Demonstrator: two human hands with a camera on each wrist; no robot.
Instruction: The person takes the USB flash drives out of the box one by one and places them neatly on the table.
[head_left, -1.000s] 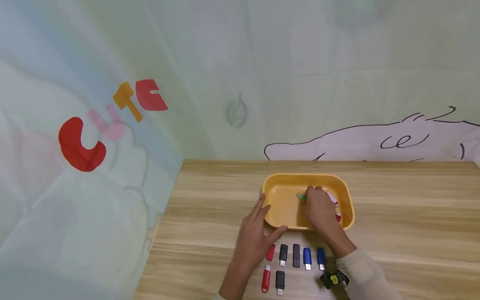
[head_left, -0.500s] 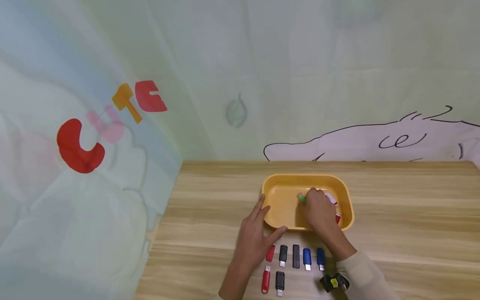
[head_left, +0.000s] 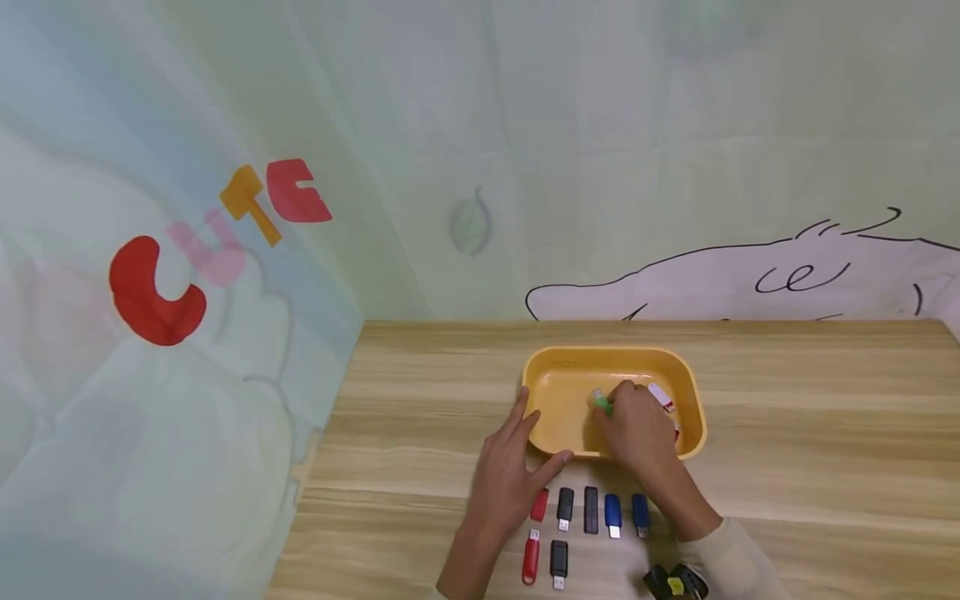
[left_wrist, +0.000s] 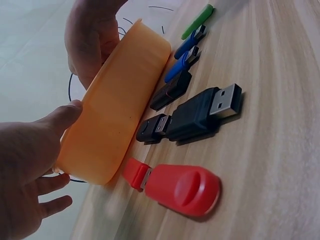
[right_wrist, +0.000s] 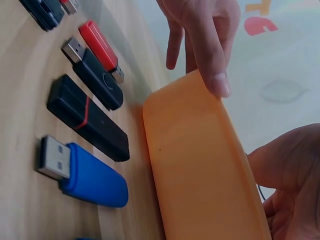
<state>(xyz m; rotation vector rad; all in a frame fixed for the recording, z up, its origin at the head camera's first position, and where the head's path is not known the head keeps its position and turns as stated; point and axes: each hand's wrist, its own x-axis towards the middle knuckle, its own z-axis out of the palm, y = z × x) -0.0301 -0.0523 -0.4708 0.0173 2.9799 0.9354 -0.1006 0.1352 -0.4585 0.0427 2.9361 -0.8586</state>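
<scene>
My left hand (head_left: 504,473) rests at the near left corner of a yellow plastic tray (head_left: 558,396), its thumb on the near rim and its fingers along the left side. Inside the tray, my right hand (head_left: 637,427) pinches a green USB stick (head_left: 603,403), its plug end pointing away to the left. Beside that hand lie a white and red USB stick (head_left: 660,396) and a red one (head_left: 677,432), partly hidden by the hand. From the left wrist view, the left thumb (left_wrist: 67,114) touches the tray's rim; the tray wall hides what the right fingers hold.
Nearer than the tray, several USB sticks form a row: red (head_left: 540,505), black (head_left: 565,507), black with a red band (right_wrist: 85,115), blue (head_left: 612,512), blue (head_left: 640,512). A green one (left_wrist: 197,22) ends it. Below lie a red (head_left: 531,557) and a black (head_left: 558,562) stick.
My right hand has shifted slightly nearer and left inside the tray, turning the green USB stick a little. More of the white and red stick shows. The left hand keeps its place.
</scene>
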